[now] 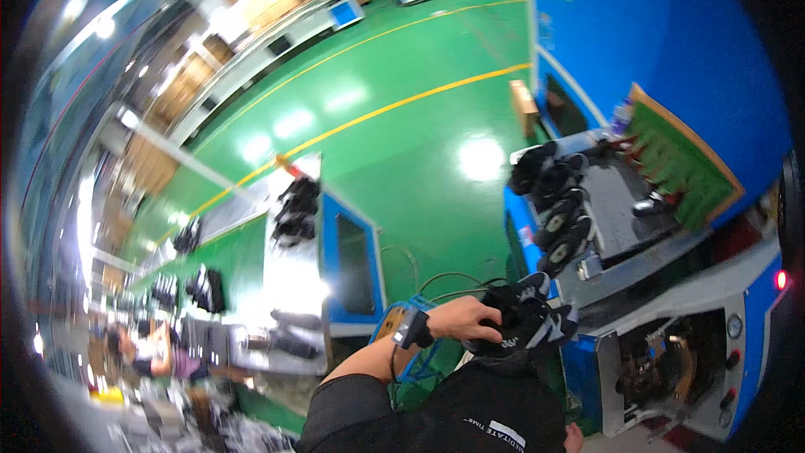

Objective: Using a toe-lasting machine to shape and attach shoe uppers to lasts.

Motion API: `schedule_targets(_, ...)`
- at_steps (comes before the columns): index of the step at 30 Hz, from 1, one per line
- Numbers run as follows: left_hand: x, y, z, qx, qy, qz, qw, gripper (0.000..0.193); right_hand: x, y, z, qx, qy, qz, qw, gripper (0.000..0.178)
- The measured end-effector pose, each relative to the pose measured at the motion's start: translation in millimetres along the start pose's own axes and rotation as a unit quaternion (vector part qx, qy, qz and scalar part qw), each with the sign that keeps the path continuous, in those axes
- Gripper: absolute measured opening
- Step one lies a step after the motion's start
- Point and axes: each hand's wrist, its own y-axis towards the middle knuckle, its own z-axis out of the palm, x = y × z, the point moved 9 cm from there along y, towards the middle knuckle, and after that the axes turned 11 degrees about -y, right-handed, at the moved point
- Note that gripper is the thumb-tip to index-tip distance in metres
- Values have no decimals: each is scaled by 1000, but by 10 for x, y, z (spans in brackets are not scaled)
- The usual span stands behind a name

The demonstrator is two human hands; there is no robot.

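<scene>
My left hand (466, 319) is closed on a black shoe (507, 340) with grey and white parts, just in front of my dark shirt. Its fingers curl over the shoe's upper. A dark device is strapped round my left wrist (412, 329). Of my right hand (573, 438) only a small part shows near the lower edge, and its fingers are mostly hidden. Close to the held shoe, a row of black shoes (563, 231) lies along the left side of a grey metal table (619, 201).
On the right stands a blue machine (587, 377) with an open front and a gauge (734, 325). A blue stool (423, 361) and hoses (453, 275) are beside my left arm. More shoes sit on a bench (289, 273) at left. Further left, another person (163, 352) works.
</scene>
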Motion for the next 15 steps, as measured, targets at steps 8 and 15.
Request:
schedule_targets(8, 925, -2987, -760, -336, 37, -212, 917, 38, 476, -146, 308, 117, -151, -132, 973, 16)
schedule_targets(15, 1415, -5840, -1788, -618, 454, -489, 416, 15, 947, -390, 424, 90, -102, -86, 987, 20)
